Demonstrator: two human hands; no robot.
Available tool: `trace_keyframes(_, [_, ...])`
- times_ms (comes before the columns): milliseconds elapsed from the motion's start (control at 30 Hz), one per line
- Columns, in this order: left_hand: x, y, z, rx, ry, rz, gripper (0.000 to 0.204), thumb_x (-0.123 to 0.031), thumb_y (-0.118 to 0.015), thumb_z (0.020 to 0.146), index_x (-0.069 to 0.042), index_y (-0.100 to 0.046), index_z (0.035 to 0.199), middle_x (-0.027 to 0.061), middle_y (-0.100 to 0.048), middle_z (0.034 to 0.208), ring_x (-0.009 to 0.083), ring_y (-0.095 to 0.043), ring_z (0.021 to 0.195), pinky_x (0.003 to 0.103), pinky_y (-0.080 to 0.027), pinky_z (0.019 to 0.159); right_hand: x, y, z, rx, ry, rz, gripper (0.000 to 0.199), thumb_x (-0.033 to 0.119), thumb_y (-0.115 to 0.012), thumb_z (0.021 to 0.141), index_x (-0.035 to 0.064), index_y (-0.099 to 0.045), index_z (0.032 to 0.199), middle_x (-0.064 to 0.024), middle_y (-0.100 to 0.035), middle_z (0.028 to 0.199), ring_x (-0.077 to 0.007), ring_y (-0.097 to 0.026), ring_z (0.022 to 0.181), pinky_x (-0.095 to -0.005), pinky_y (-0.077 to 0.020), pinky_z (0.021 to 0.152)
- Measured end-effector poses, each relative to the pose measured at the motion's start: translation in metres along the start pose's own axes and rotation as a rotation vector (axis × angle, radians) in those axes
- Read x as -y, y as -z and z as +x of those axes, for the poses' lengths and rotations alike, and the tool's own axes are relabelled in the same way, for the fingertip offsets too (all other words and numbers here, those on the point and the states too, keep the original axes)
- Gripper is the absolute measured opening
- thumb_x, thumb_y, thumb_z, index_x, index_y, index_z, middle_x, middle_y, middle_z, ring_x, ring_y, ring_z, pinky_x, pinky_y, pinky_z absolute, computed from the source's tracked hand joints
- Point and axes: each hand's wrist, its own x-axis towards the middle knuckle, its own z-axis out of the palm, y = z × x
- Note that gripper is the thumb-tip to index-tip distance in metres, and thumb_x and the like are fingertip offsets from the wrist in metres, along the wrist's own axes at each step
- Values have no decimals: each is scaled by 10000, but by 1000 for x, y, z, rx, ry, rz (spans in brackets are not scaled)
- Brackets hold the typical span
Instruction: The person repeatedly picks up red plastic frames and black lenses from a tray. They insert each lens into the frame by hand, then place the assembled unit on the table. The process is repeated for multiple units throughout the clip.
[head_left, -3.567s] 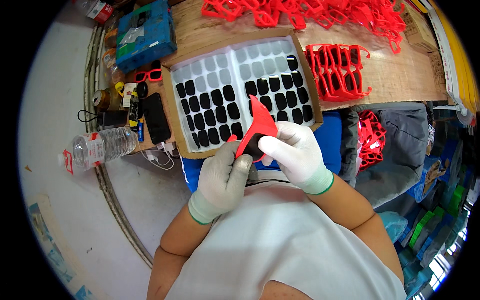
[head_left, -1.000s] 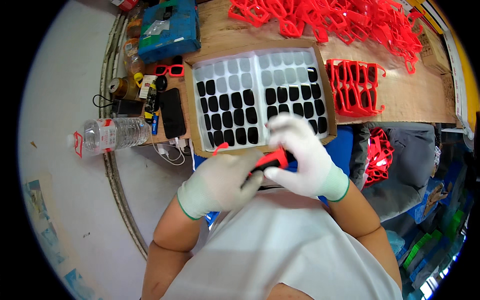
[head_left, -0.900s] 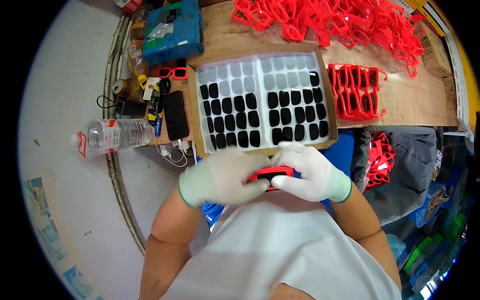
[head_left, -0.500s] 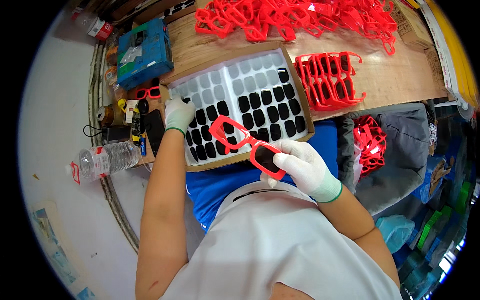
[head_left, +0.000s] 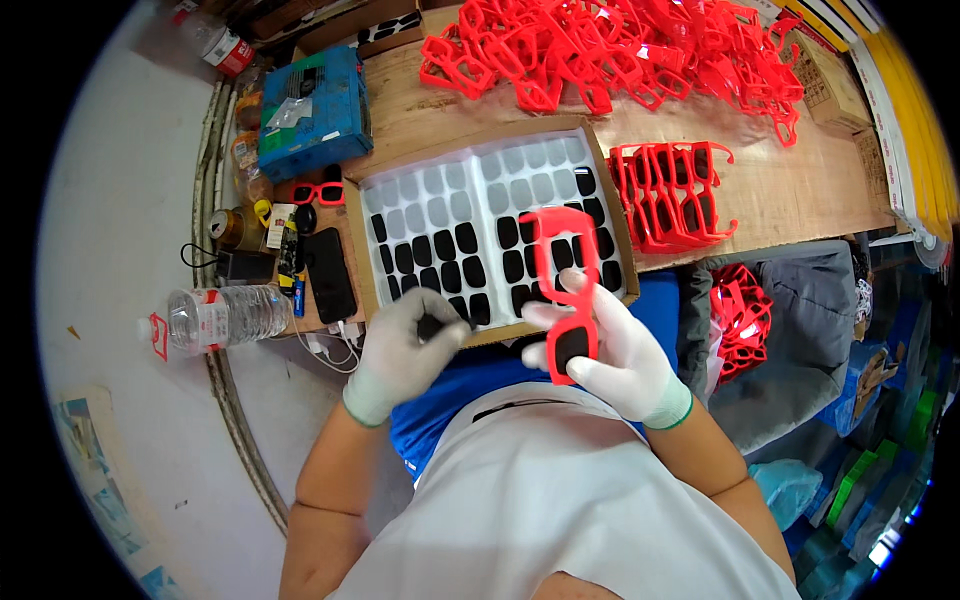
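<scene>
— So, how do we get this lens in well? Our right hand (head_left: 622,352) grips the red plastic glasses frame (head_left: 566,290) at its lower end, one dark lens already seated there and the upper opening apparently still bare.

— We'd say keep that hold steady, with the frame angled up over the near edge of the shallow cardboard tray (head_left: 612,215), and bring the open side toward the left. Our left hand (head_left: 405,350) is pinched shut on a small dark rounded lens (head_left: 432,324) at the tray's near rim, so the piece is already between the fingertips.

— What calls for care?

— By our reckoning, squaring the lens to the opening before pressing. Gloved fingertips feel little, and a tilted lens could pop out or bend the thin rim. Press at the edges, not the middle.

— And the frame itself?

— Bright red, squarish, two rectangular openings. It stands nearly upright in the head view, held above the tray's right half and touching nothing but the glove.

— Round about?

— Rows of dark lenses (head_left: 455,262) sit in a white moulded insert, with the far pockets empty. A neat row of red frames (head_left: 668,192) stands just right of the tray on the wooden worktop (head_left: 800,175), a loose heap of red frames (head_left: 620,45) lies farther back, and a blue box (head_left: 315,110), a black phone (head_left: 328,273) and a clear water bottle (head_left: 222,315) lie to the left.
</scene>
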Motion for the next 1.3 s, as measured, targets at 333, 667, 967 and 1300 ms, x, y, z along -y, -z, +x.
trace_keyframes(333, [-34, -24, -5, -28, 176, -661, 152, -24, -663, 904, -3, -556, 1009, 58, -629, 852, 90, -592, 686, 256, -497, 607, -15, -27, 22, 32, -35, -482, 338, 80, -599, 935, -33, -513, 1242, -92, -684, 931, -152, -675, 859, -288, -534, 813])
trace_keyframes(667, [-25, -18, -10, 125, 185, -801, 179, -57, -587, 945, 14, -623, 1106, 47, -648, 892, 98, -570, 742, 261, -487, 674, -23, -13, 22, 146, -12, -383, 202, 155, -474, 1017, -12, -581, 1055, -55, -669, 847, -135, -636, 807, -293, -515, 779])
trace_keyframes(967, [-34, -25, -13, 57, 214, -725, 182, -59, -578, 925, 24, -619, 1082, 65, -649, 886, 105, -580, 715, 258, -483, 664, -18, -15, 22, 112, -81, -358, 218, 181, -435, 1038, 4, -548, 979, -44, -626, 798, -136, -597, 752, -304, -499, 751])
trace_keyframes(1300, [-32, -26, -14, 46, 223, -716, 184, -65, -580, 959, 46, -595, 1105, 59, -639, 917, 88, -557, 759, 258, -482, 690, -21, -12, 24, 105, -53, -484, 219, 181, -450, 1036, -3, -565, 1003, -65, -645, 791, -140, -620, 748, -303, -503, 733])
